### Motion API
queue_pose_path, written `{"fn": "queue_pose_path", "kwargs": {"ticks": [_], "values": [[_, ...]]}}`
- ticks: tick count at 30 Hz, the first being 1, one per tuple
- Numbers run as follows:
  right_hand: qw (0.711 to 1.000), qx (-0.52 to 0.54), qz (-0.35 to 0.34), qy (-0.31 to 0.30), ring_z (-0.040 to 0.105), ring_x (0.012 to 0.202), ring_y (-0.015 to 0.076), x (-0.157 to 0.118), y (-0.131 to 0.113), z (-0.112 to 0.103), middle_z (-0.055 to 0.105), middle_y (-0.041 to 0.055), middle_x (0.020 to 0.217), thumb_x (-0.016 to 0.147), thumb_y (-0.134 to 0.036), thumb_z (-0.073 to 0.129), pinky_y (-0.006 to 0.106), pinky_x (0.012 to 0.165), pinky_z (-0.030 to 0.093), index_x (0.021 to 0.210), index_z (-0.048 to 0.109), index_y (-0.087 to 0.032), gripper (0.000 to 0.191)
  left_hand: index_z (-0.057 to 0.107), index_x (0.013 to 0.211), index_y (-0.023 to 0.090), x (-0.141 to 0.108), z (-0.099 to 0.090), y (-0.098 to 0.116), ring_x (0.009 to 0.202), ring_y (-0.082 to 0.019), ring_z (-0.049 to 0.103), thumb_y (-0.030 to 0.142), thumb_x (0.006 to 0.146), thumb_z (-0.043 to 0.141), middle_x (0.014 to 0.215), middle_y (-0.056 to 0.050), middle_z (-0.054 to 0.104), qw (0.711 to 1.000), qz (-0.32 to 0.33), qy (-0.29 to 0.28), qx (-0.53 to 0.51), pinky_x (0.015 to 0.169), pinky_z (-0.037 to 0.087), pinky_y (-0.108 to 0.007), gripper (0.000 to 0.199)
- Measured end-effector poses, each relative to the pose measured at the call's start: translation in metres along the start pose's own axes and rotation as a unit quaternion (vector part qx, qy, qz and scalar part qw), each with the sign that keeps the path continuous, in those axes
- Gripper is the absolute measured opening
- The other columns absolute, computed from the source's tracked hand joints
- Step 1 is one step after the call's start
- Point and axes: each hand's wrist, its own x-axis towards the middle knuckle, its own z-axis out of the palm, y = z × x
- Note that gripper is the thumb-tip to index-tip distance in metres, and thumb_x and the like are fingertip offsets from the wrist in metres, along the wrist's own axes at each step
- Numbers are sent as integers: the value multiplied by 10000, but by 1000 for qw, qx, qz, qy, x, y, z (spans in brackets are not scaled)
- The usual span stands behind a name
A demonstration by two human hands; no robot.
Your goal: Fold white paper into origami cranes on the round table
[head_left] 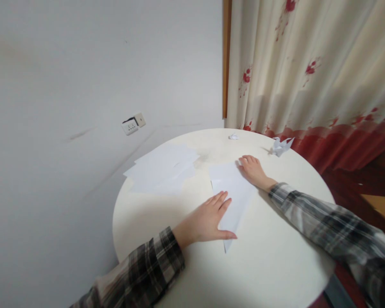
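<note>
A folded sheet of white paper (235, 201) lies on the round white table, its pointed lower end towards me. Across its lower left part rests my left hand (208, 218), fingers and thumb spread out on the paper. My right hand (253, 170) lies at the upper right edge of the same sheet, its fingers a little bent and resting on the edge. Neither hand is seen gripping anything. The underside of the right fingers is hidden.
Left of the folded sheet, loose white papers (160, 169) overlap on the table (141, 222). At the far edge are a paper crane (280, 147) and a small piece of folded paper (233, 137). A wall with a socket (130, 126) and a curtain (308, 77) stand behind.
</note>
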Motion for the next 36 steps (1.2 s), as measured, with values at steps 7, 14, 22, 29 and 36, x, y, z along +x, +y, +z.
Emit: {"fn": "queue_pose_path", "kwargs": {"ticks": [7, 14, 22, 29, 36], "values": [[996, -77, 39, 2, 404, 1056, 267, 5, 23, 1, 530, 164, 1126, 871, -244, 417, 373, 890, 254, 1093, 522, -108, 281, 526, 1100, 130, 31, -16, 2, 1036, -234, 559, 560, 874, 309, 1122, -130, 589, 997, -32, 29, 59, 876, 422, -351, 532], [995, -93, 30, -9, 397, 1051, 270, 8, 19, -1, 540, 162, 1092, 867, -214, 413, 357, 866, 270, 1082, 538, -104, 272, 520, 921, 73, 98, -9, 19, 767, -255, 636, 300, 914, 393, 759, -124, 630, 982, -88, 15, 168, 651, 448, -339, 260], [995, -98, 13, -22, 404, 1038, 276, 9, 16, -6, 550, 173, 1065, 872, -138, 355, 371, 852, 280, 1086, 548, -94, 292, 414, 1197, 115, 100, 11, 8, 1155, -204, 459, 137, 907, 305, 1224, -132, 512, 987, -6, 77, 139, 937, 340, -348, 310], [994, -97, 18, -37, 421, 994, 270, 8, 16, -8, 551, 162, 1035, 867, -123, 350, 346, 795, 308, 1072, 542, -100, 281, 225, 1369, 177, 99, 16, -1, 1332, -165, 212, 354, 940, 242, 1440, -59, 284, 998, 58, 19, 24, 1062, 189, -382, 465], [994, -94, 26, -52, 432, 967, 268, 9, 16, -7, 558, 163, 1008, 868, -124, 348, 346, 781, 307, 1030, 557, -99, 265, 177, 1383, 162, 53, 9, 17, 1356, -145, 122, 359, 939, 260, 1466, -68, 208, 995, 94, -20, 7, 1088, 132, -369, 492]]}}
